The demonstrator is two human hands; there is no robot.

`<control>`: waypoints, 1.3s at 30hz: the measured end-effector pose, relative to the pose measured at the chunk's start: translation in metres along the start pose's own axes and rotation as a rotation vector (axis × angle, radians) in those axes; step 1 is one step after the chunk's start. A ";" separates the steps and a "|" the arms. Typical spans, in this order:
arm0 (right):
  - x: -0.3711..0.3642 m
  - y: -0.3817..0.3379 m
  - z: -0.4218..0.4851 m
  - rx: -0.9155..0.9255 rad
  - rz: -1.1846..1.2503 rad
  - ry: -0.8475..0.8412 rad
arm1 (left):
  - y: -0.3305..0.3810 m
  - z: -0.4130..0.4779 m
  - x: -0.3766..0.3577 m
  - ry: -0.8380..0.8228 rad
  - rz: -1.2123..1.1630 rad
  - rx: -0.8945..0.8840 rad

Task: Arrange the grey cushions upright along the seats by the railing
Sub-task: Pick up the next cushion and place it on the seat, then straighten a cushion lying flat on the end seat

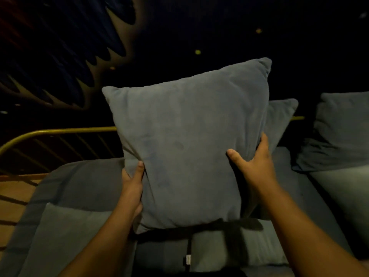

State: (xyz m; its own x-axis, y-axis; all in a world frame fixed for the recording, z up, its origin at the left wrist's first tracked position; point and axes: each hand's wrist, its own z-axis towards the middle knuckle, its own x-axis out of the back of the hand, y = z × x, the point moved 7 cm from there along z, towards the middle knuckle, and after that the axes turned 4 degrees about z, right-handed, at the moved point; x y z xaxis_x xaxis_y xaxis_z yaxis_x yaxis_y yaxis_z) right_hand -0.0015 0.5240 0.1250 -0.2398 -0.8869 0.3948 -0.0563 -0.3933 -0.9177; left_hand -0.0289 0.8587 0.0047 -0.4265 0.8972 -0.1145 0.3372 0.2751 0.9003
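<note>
The room is dim. A brass-coloured railing curves behind the grey seat, with wooden floor at its left edge. Small yellow lights dot the darkness beyond.

Held cushion plain blue-grey; seat darker grey; railing brass-yellow; floor orange-brown.

Two bare forearms entering from the lower edge, no sleeves, cuffs or gloves anywhere along the visible length. Bare left hand and bare right hand with short, unpainted-looking nails, though dim light and blur leave that uncertain. No rings, watch, bracelet or other markings discernible at wrists or fingers. Nothing of the upper arms or torso in view.
</note>
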 end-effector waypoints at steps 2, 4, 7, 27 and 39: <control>0.036 0.030 -0.004 -0.054 -0.012 0.064 | -0.004 -0.014 -0.041 -0.092 0.047 -0.029; 0.066 0.060 -0.004 -0.101 -0.020 0.112 | -0.015 -0.027 -0.074 -0.122 0.081 -0.027; 0.099 0.098 0.004 -0.172 -0.054 0.132 | -0.043 -0.040 -0.120 -0.220 0.156 0.008; -0.028 0.049 -0.002 0.233 -0.223 -0.086 | -0.018 -0.036 -0.127 -0.190 0.702 -0.228; -0.350 -0.017 -0.092 0.278 -0.317 -0.892 | -0.014 -0.003 0.151 0.280 0.552 -0.018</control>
State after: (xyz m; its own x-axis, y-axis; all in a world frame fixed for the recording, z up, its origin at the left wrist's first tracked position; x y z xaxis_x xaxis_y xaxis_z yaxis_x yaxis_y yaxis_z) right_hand -0.0052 0.8634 -0.0016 0.5724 -0.5435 0.6140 0.2651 -0.5860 -0.7658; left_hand -0.1008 0.9890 -0.0238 -0.3980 0.7800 0.4829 0.5580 -0.2119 0.8023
